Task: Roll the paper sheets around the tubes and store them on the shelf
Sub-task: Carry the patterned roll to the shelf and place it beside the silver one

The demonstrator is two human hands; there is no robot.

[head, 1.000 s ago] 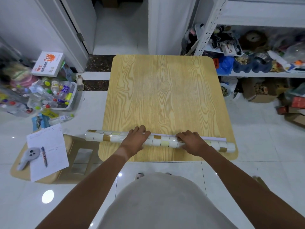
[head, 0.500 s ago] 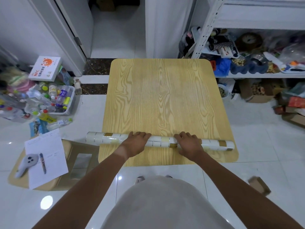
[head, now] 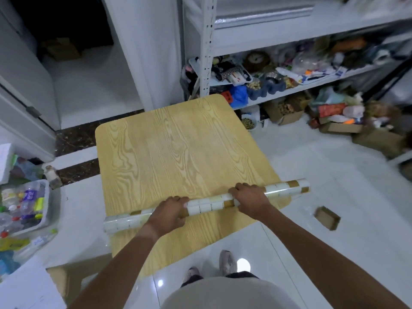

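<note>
A long roll of white-and-gold tile-patterned paper (head: 209, 204) lies slanted over the near part of the wooden table (head: 178, 152), its ends overhanging both sides. My left hand (head: 169, 214) is wrapped around it left of the middle. My right hand (head: 250, 198) is wrapped around it right of the middle. The paper looks fully wound; the tube inside is hidden. A white metal shelf unit (head: 206, 52) stands beyond the table's far right corner, with a silvery roll (head: 263, 15) lying on its upper shelf.
The shelf's lower levels and the floor to the right hold cluttered items and cardboard boxes (head: 334, 126). A small box (head: 327, 218) sits on the floor near the table's right side. A plastic bin of bottles (head: 24, 204) is on the left. A low stool (head: 66, 279) stands near left.
The last loose strip of paper has been wound in. Both hands have closed around the roll, its right end has swung away from me, and my view has turned right toward the shelf.
</note>
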